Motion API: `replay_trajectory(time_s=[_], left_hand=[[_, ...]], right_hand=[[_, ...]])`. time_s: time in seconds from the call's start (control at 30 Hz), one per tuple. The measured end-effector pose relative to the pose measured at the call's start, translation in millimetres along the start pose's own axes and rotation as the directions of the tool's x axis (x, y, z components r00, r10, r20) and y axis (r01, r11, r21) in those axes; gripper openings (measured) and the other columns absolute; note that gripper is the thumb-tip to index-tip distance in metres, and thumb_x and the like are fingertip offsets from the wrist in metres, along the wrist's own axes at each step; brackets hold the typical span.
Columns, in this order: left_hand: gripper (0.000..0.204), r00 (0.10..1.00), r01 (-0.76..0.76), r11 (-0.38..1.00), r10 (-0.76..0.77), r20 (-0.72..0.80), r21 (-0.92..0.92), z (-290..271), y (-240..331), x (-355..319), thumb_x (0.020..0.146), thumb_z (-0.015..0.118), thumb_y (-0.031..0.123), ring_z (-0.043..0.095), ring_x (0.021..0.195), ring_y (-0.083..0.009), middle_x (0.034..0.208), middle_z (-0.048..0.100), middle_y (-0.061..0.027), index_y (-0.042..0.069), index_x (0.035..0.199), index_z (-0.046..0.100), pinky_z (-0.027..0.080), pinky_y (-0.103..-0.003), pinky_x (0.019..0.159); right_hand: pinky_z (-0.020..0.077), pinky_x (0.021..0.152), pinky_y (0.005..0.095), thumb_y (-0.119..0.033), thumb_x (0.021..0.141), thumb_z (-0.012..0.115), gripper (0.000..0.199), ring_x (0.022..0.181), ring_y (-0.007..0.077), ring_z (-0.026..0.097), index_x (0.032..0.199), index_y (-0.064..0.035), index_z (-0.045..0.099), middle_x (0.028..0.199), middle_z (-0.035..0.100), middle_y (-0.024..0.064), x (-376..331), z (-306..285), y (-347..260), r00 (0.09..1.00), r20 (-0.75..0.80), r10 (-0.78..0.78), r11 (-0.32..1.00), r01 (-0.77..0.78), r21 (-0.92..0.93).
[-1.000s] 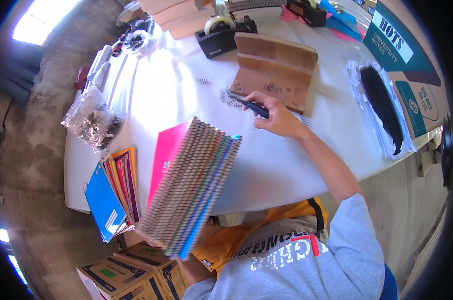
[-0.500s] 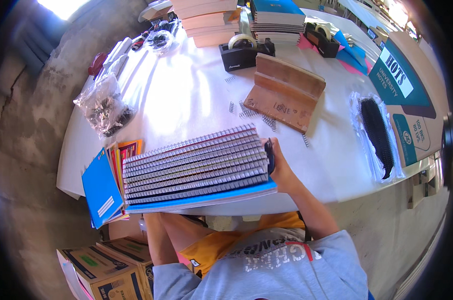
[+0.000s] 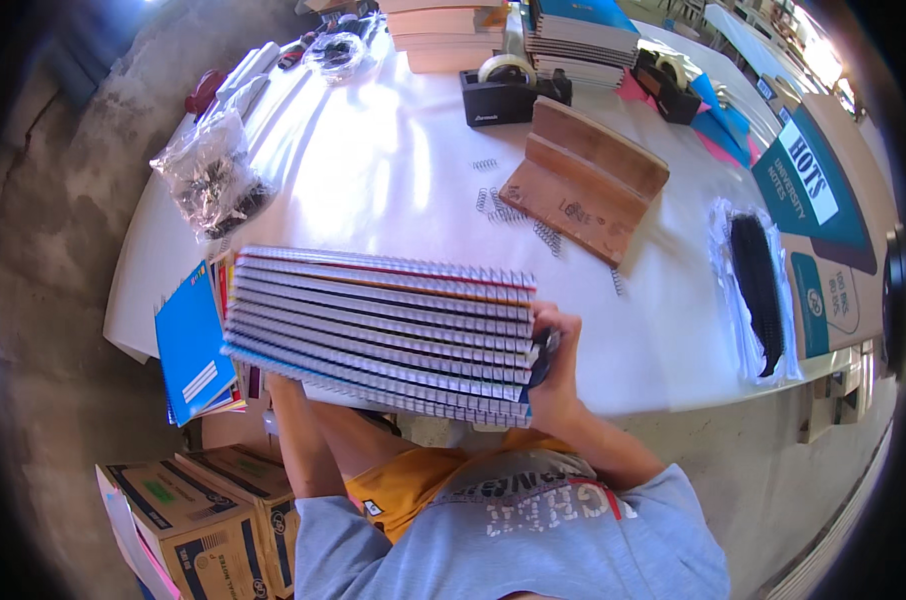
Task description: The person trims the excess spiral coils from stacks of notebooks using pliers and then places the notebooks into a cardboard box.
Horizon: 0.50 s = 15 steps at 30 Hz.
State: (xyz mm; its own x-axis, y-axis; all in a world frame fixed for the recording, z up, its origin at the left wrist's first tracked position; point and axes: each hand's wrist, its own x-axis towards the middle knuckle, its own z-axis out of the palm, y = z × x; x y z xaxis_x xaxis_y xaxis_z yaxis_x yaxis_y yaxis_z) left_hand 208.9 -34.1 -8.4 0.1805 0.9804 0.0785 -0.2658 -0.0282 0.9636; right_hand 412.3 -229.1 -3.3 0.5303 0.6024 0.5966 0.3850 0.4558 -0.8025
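Note:
A thick stack of spiral notebooks (image 3: 378, 335) is held above the table's near edge, wire spines toward me and slightly blurred. My right hand (image 3: 558, 350) grips its right end, fingers closed. A dark, rounded object (image 3: 544, 358), perhaps a tool handle, sits between that hand and the stack; its kind is unclear. Under the left end, my left hand (image 3: 285, 388) supports the stack, its fingers mostly hidden. Just left of the stack, blue-covered notebooks (image 3: 191, 345) lean at the table edge. Beyond it are loose wire coils (image 3: 495, 205) and a wooden L-shaped block (image 3: 583, 185).
Tape dispensers (image 3: 508, 95) stand near tall stacks of paper (image 3: 443, 45) and notebooks at the back. A plastic bag (image 3: 208, 185) lies left. Black coils in plastic (image 3: 755, 290) and a carton (image 3: 843, 220) are right. Boxes (image 3: 188, 520) stand on the floor, lower left.
The stack has tilted: its right end is lower and its left end higher, and the blue cover beneath no longer shows broadly. My right hand has moved down with it.

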Motion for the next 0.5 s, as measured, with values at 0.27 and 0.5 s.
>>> replay_trajectory(time_s=[0.27,0.5], left_hand=[[0.065,1.000,-0.020,0.999,0.021,-0.018,0.039,11.1,1.8,-1.8,0.073,0.070,0.032,0.053,0.109,-0.0326,0.121,0.053,-0.0161,0.003,0.126,0.046,0.043,-0.043,0.095],[0.064,0.999,-0.028,0.997,0.029,-0.015,0.067,22.7,6.0,4.5,0.073,0.070,0.031,0.053,0.108,-0.0323,0.120,0.053,-0.0158,0.003,0.125,0.046,0.043,-0.043,0.094]], right_hand=[[0.0461,0.082,0.0365,-0.004,0.055,0.085,0.063,0.096,0.0260,0.058,0.110,-0.0051,0.055,0.104,0.058,0.0129,32.1,-90.0,-25.2,0.773,0.633,0.035,0.997,-0.072,0.033],[0.0462,0.083,0.0386,-0.009,0.056,0.076,0.045,0.093,0.0286,0.056,0.099,-0.0139,0.065,0.099,0.055,0.0087,147.1,-117.1,-69.0,0.649,0.759,0.047,0.694,0.525,-0.492]])
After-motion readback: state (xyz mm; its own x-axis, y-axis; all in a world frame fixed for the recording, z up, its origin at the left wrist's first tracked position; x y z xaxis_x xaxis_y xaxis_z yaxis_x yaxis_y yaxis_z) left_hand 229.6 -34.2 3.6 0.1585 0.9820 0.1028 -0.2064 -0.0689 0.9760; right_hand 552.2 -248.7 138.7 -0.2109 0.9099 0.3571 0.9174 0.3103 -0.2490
